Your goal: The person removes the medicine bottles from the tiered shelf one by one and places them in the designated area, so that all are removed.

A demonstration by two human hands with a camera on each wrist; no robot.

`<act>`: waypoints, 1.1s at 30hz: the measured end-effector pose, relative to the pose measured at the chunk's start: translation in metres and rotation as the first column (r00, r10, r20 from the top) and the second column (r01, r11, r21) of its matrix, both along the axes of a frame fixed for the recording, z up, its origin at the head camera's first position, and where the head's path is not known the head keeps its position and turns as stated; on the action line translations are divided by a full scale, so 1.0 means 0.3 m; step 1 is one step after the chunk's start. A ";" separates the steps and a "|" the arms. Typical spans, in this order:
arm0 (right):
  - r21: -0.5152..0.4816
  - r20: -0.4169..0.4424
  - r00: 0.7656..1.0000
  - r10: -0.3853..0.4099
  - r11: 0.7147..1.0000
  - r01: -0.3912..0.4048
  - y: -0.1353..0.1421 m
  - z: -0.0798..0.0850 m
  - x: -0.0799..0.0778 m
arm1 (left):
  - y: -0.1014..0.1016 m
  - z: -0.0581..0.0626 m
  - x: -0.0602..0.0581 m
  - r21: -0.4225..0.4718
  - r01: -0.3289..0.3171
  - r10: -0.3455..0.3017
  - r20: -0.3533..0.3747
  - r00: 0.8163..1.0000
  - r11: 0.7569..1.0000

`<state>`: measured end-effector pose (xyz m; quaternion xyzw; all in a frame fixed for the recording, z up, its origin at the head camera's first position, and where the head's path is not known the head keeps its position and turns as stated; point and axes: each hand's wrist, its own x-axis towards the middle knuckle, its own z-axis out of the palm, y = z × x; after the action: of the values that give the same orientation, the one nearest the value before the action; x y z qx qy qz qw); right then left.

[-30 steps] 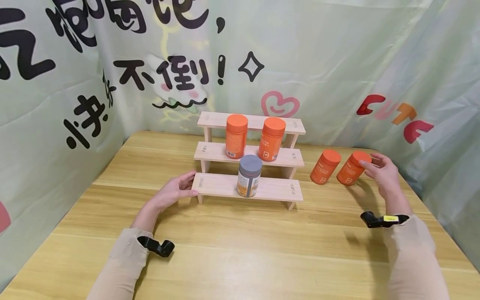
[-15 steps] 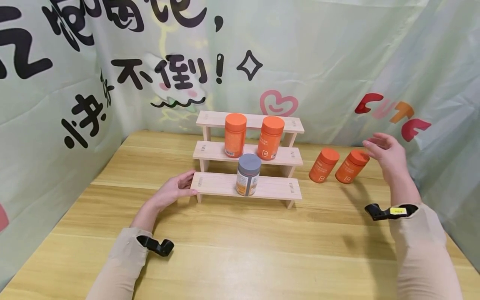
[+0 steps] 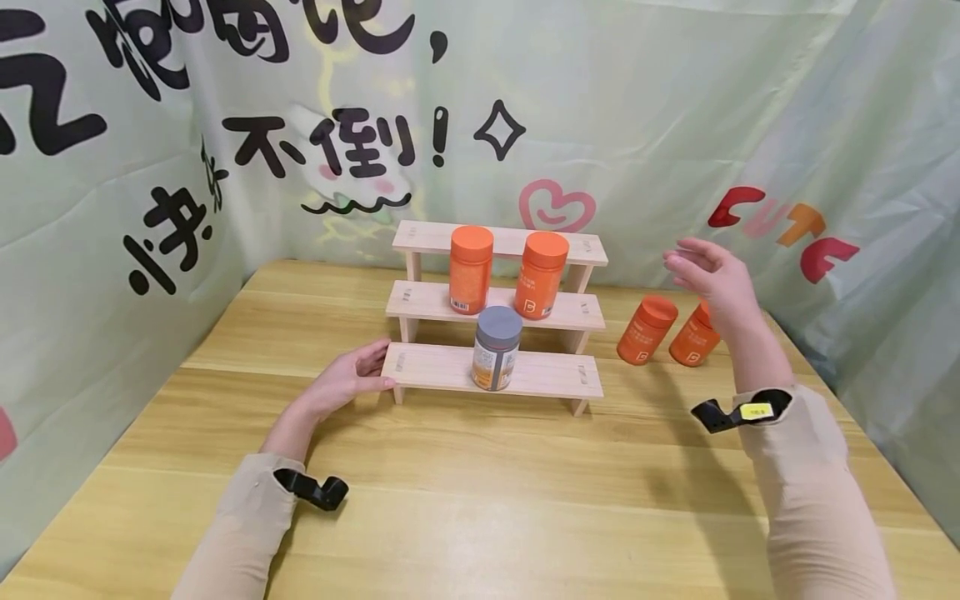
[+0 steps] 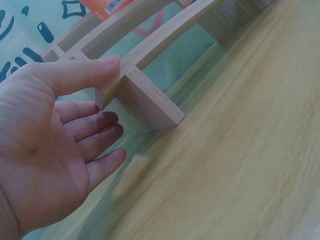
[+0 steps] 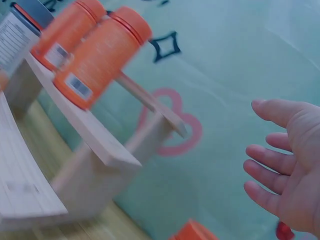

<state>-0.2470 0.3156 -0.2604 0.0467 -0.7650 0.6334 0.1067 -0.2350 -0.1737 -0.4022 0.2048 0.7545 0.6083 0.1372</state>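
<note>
A three-step wooden display rack (image 3: 431,367) stands on the table. My left hand (image 3: 341,385) holds the left end of its lowest step; in the left wrist view the thumb lies along the board's corner, with the other fingers behind and below. My right hand (image 3: 712,271) is raised in the air, holding nothing, its fingers loosely bent. Below it stand an orange bottle (image 3: 647,331) and another orange bottle (image 3: 693,340), which my wrist partly hides. Two more orange bottles, one left (image 3: 471,271) and one right (image 3: 541,275), stand on the middle step.
A grey-lidded jar (image 3: 497,348) stands on the lowest step. The top step (image 3: 581,248) is behind the orange bottles. A pale printed cloth (image 3: 637,125) hangs behind and along both sides of the wooden table (image 3: 480,517).
My right hand has let go of the rightmost orange bottle, risen, and moved left above the two bottles on the table. My left hand stays at the rack.
</note>
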 end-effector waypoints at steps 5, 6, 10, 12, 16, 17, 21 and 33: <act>0.043 -0.007 0.999 0.044 0.998 -0.044 -0.079 0.011 -0.018 | 0.003 0.003 -0.004 0.006 0.011 -0.011 0.008 1.000 1.000; 0.063 -0.004 0.999 0.053 0.997 -0.053 -0.094 0.012 -0.021 | 0.003 0.004 -0.005 0.010 0.012 -0.012 0.011 1.000 1.000; 0.127 0.016 0.996 0.092 0.987 -0.093 -0.153 0.014 -0.031 | 0.004 0.009 -0.005 0.023 0.012 -0.012 0.015 1.000 1.000; 0.151 0.016 0.993 0.119 0.981 -0.120 -0.183 0.012 -0.036 | 0.004 0.011 -0.003 0.024 0.012 -0.012 0.015 1.000 1.000; 0.170 0.015 0.984 0.178 0.969 -0.177 -0.238 0.004 -0.046 | 0.005 0.010 -0.001 0.013 0.007 -0.007 0.019 1.000 1.000; 0.174 0.015 0.981 0.193 0.966 -0.192 -0.251 0.001 -0.049 | 0.005 0.009 -0.002 0.009 0.007 -0.007 0.018 1.000 1.000; 0.185 0.027 0.972 0.233 0.954 -0.234 -0.293 -0.008 -0.056 | 0.004 0.006 -0.003 0.003 0.005 -0.005 0.015 1.000 1.000; 0.133 0.045 0.956 0.291 0.946 -0.295 -0.382 -0.040 -0.064 | -0.001 0.005 0.001 -0.002 0.009 -0.009 0.001 1.000 1.000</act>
<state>-0.2663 0.2009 -0.2724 0.1593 -0.7930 0.5881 -0.0015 -0.2346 -0.1741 -0.4007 0.2077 0.7541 0.6070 0.1404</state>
